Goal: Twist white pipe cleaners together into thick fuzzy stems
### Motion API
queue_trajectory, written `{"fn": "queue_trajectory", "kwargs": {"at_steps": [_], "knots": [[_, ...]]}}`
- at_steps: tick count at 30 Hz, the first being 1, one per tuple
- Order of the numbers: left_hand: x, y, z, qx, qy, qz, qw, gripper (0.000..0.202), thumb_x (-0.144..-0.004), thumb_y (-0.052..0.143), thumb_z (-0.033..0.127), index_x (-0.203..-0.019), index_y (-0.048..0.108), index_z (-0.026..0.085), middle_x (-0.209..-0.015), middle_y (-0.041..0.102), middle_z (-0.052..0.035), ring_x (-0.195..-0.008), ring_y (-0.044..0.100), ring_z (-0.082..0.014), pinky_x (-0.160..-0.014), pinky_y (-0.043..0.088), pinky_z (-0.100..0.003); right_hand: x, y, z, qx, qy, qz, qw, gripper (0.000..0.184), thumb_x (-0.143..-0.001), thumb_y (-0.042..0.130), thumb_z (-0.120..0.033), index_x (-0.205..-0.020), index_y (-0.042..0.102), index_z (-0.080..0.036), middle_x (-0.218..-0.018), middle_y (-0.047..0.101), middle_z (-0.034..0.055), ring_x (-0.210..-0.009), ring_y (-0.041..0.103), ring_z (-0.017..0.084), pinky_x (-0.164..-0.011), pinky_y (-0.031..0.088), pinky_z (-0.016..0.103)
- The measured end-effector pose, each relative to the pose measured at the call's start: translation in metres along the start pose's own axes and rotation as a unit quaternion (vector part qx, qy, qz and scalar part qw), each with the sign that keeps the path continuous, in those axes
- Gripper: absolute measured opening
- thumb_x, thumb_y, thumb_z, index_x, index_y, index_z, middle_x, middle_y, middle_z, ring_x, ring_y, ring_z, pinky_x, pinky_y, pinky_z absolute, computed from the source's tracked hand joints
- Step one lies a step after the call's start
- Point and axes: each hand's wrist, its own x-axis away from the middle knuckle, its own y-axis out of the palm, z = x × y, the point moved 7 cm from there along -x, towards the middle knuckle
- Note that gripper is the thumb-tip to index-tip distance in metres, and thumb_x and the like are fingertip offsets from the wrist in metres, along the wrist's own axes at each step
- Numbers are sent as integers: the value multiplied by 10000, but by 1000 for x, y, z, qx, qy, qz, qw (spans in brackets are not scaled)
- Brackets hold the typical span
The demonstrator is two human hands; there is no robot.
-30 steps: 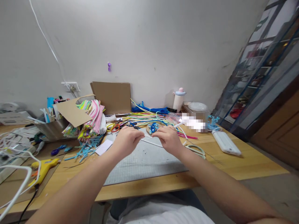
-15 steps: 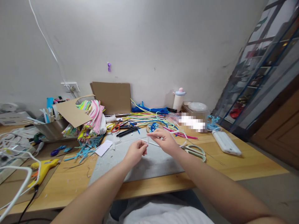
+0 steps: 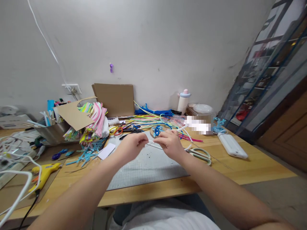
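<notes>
Head view: both hands meet mid-frame, grip pinched on each side. Left hand [image 3: 133, 145] has thumb and fingers on one side of a short white strip [image 3: 151, 141]; right hand [image 3: 170, 143] pinches its other side. Strip spans the small gap between the fingertips, held above the grey cutting mat [image 3: 148, 167]; exact finger contact too small to make out. Just beyond the hands: small round dish [image 3: 157, 130] with blue pieces. Scissors with pale green handles [image 3: 200, 156] lie beside right forearm, partly on the wooden surface [image 3: 242, 171]. White card [image 3: 106, 151] and light-blue offcuts [image 3: 86, 155] to the left of the mat. Behind: loose multicoloured stems [image 3: 153, 120], bottle [image 3: 183, 104], clear box [image 3: 203, 111]. Far right: white power bank [image 3: 232, 145]. Far left: yellow glue gun [image 3: 46, 174], metal bucket [image 3: 54, 133] of sticks. Brown cardboard [image 3: 114, 100] leans against the wall.
</notes>
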Motion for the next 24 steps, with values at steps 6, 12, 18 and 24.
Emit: {"fn": "queue_trajectory", "kwargs": {"at_steps": [6,12,18,24], "knots": [[-20,-18,-43,78,-46,1,996,172,-777,541,310,-719,638,179,-649,619,3,-596,507,-123,-576,381,-233,-12,-12,-6,-137,-2,-10,990,191,-887,530,-299,-849,713,-261,-787,647,7,-796,558,146,-775,270,320],[-18,10,-67,190,-72,-52,978,271,-774,546,412,-767,614,150,-648,641,-31,-600,559,-129,-600,455,-252,-14,-8,-6,-203,15,-27,979,150,-862,568,-261,-841,717,-260,-740,640,1,-766,568,148,-776,310,315],[-6,23,-77,263,-90,-132,952,299,-711,630,438,-749,645,141,-630,662,-41,-571,575,-132,-576,465,-256,-10,-3,1,-257,36,-81,962,152,-841,583,-292,-820,725,-241,-747,642,20,-755,562,156,-741,369,305],[1,64,-69,287,-122,-48,949,348,-785,518,475,-795,568,131,-617,637,-41,-503,556,-113,-531,455,-243,-9,17,18,-365,163,-29,916,217,-834,548,-341,-911,683,-188,-805,660,29,-755,587,165,-676,438,284]]}}
